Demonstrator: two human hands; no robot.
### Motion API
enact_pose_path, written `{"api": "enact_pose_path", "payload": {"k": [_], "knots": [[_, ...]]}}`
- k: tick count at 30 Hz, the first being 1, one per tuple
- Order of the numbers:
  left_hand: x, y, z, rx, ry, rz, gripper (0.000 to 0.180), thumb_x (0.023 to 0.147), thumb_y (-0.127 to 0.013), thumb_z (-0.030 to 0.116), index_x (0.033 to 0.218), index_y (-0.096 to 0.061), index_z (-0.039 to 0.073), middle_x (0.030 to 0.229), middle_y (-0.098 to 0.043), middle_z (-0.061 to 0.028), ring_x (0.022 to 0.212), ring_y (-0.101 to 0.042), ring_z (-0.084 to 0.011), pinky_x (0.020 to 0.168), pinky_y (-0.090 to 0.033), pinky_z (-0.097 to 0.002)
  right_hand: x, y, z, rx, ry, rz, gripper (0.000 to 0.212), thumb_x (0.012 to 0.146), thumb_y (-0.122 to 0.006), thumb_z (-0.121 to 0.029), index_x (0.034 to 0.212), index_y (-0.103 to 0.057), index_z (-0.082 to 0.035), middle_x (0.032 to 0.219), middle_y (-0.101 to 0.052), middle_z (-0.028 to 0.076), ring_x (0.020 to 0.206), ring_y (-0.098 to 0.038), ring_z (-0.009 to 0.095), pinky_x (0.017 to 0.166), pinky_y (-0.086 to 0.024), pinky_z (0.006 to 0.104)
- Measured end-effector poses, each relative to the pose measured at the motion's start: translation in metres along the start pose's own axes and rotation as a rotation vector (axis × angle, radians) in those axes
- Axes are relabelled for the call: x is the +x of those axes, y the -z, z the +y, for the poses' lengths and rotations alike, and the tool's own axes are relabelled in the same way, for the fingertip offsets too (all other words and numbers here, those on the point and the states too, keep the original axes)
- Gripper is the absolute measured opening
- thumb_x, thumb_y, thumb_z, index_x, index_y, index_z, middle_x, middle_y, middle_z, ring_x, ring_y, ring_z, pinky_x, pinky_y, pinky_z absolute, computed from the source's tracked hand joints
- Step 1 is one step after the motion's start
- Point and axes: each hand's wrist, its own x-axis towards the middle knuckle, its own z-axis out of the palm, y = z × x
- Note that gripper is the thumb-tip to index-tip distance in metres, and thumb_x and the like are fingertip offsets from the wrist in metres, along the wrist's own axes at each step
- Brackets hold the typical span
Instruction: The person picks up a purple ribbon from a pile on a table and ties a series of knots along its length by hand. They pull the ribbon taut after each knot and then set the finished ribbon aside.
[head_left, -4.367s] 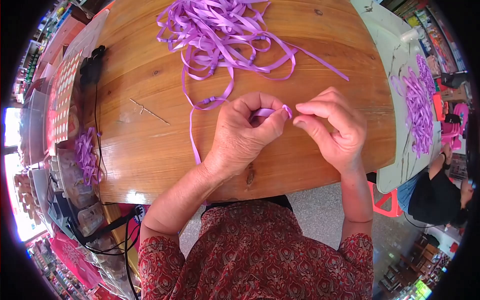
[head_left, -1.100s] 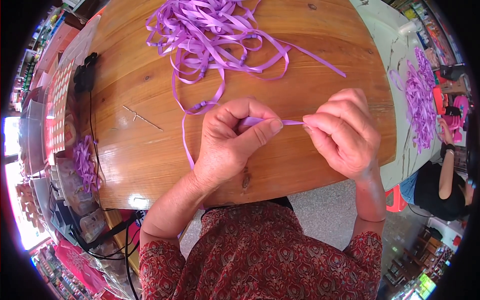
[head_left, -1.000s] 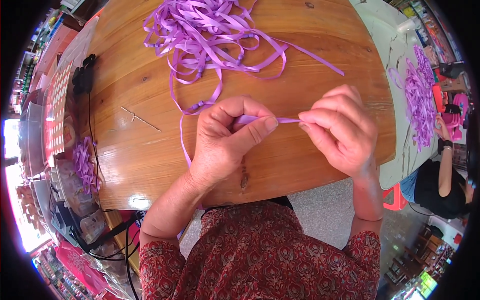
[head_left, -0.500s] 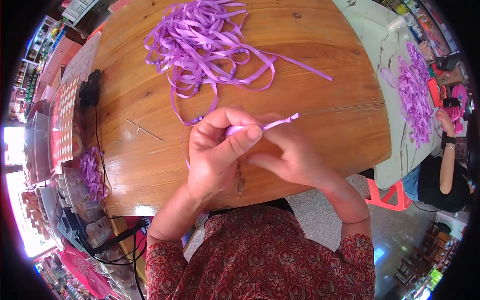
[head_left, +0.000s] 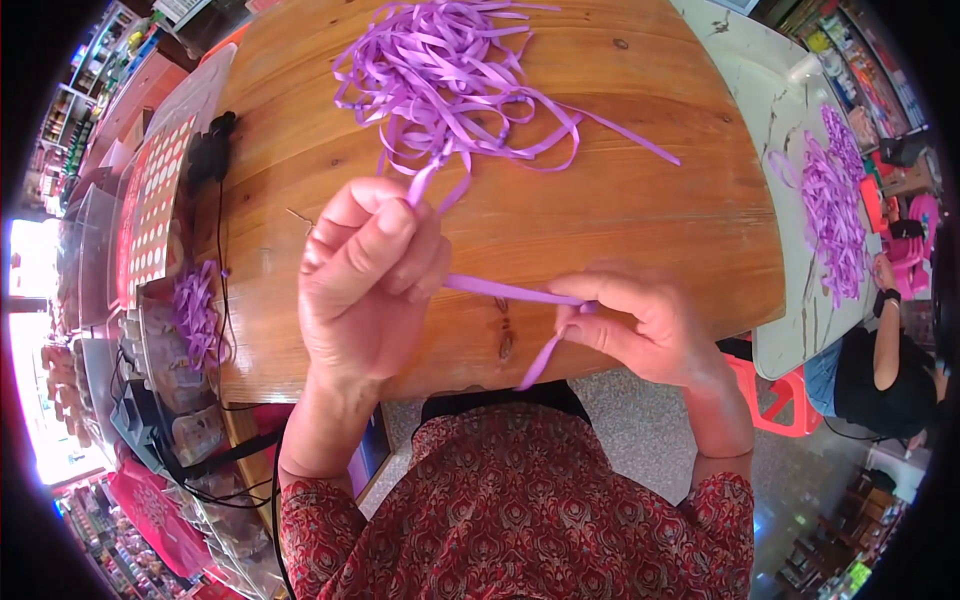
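Above the wooden table, my left hand (head_left: 365,270) is closed, pinching a purple ribbon (head_left: 510,291) between thumb and forefinger, with a bit of ribbon standing up past the fingertips. From under its curled fingers the ribbon runs across to my right hand (head_left: 645,320). There, thumb and fingers are closed on it, and a short tail hangs below them. A tangled pile of purple ribbons (head_left: 430,75) lies beyond my hands on the table. Just left of my left hand, a thin light-coloured tool (head_left: 298,217) shows only partly, the rest hidden behind the hand.
The wooden table (head_left: 660,230) fills the middle. At right, a pale marbled table (head_left: 775,235) holds more purple ribbons (head_left: 835,215), near a person (head_left: 870,370) in a black top. A red stool (head_left: 770,395) stands below. At left are a dark cable (head_left: 220,230) and a small purple ribbon bunch (head_left: 197,315).
My hands have moved apart, the left one leftward, the right one rightward. The ribbon is now stretched between them. The knotted end that stuck out between my hands no longer shows there.
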Motion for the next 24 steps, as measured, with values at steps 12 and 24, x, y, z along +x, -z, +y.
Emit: {"api": "enact_pose_path", "payload": {"k": [12, 24], "knots": [[0.015, 0.028, 0.016, -0.115, -0.180, 0.008, 0.005, 0.090, -0.052, 0.007, 0.089, -0.054, 0.002, 0.068, -0.038, 0.0032, 0.052, -0.028, -0.0063, 0.048, -0.023, -0.0231, -0.030, 0.015, 0.002, 0.407, -0.412, 0.132, 0.019, 0.079, -0.066, -0.001, 0.099, -0.066, 0.003, 0.081, -0.063, 0.006, 0.065, -0.056, 0.006, 0.057, -0.045, 0.0200], [0.019, 0.130, 0.029, 1.037, -0.372, 0.622, 0.019, 0.085, -0.063, 0.006, 0.102, -0.059, -0.001, 0.085, -0.057, -0.0034, 0.071, -0.051, -0.0093, 0.063, -0.041, -0.0216, -0.079, 0.073, 0.015, -0.241, -0.271, 0.503, 0.013, 0.082, -0.061, 0.002, 0.095, -0.066, 0.002, 0.083, -0.061, 0.002, 0.073, -0.056, 0.008, 0.066, -0.044, 0.0200]]}}
